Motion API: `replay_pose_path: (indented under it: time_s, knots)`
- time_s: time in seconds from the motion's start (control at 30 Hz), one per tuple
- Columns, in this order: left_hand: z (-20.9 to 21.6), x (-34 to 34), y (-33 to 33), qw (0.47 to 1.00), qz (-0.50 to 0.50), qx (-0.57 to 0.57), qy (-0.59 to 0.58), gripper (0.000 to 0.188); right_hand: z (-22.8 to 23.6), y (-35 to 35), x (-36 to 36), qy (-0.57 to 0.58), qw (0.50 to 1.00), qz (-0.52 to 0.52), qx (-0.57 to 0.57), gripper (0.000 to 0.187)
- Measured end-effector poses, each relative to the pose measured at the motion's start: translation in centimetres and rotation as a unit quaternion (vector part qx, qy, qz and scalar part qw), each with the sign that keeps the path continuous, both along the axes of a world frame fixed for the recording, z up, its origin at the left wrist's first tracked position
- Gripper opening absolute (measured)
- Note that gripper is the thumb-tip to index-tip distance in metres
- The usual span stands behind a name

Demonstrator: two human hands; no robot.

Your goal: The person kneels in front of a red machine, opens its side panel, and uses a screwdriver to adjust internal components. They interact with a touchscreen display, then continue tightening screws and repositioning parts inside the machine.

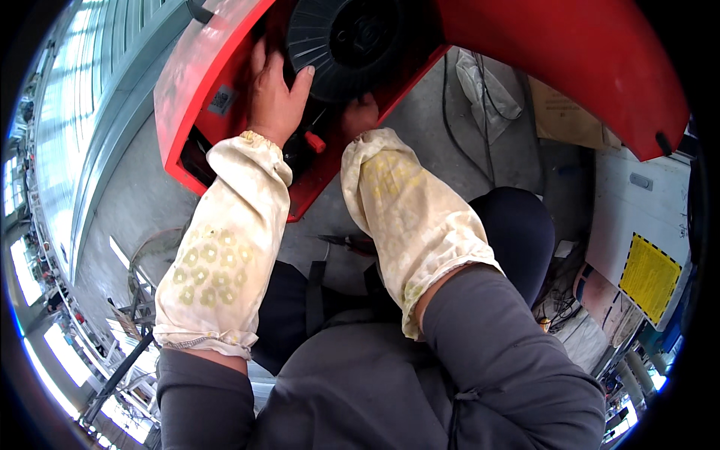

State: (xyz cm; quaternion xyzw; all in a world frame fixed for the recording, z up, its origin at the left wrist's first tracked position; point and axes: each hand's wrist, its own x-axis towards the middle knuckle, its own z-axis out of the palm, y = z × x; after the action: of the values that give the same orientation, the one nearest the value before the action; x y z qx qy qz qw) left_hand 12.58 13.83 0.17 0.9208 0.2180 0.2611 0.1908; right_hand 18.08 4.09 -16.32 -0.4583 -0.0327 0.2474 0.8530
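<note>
A black ribbed spool (307, 45) sits inside a red metal housing (187, 82) whose large red cover (555, 52) stands raised on the right. My left hand (276, 101) reaches into the housing left of the spool. Its fingers are stretched and apart, and the thumb lies at the spool's rim; nothing shows in its grip. My right hand (361, 116) is below the spool, by the housing's near right edge. Its fingers are mostly hidden in shadow. Between my hands is a small red knob or handle (315, 142) next to a thin metal shaft.
Dark-jawed pliers (349, 241) lie on the floor near my knees. Black cables (469, 150), crumpled plastic (484, 97) and a cardboard box (562, 116) are beyond the housing. At the right stands a white cabinet (634, 202) with a yellow label. Corrugated metal sheeting (112, 97) curves along the left.
</note>
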Motion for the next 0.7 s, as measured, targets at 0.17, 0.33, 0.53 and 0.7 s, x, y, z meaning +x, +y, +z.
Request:
replay_pose_path:
  time_s: [0.17, 0.33, 0.53, 0.7]
  knots:
    - [0.4, 0.0, 0.7, 1.0, -0.01, -0.007, -0.004, 0.065, 0.9, -1.1, 0.3, 0.013, 0.993, 0.067, -0.092, 0.029]
    - [1.4, 1.1, 1.4, 1.0, -0.015, 0.007, -0.002, 0.066, -0.5, -1.9, 0.2, -0.181, 0.944, 0.098, -0.259, 0.02]
    - [2.0, 1.5, 2.3, 0.998, -0.058, 0.004, -0.002, 0.061, 1.6, -3.1, -2.1, 0.072, 0.962, 0.178, -0.196, 0.017]
    - [2.6, 2.2, 3.0, 0.997, -0.067, 0.025, -0.005, 0.061, 0.4, -3.5, -3.2, -0.011, 0.96, 0.172, -0.219, 0.018]
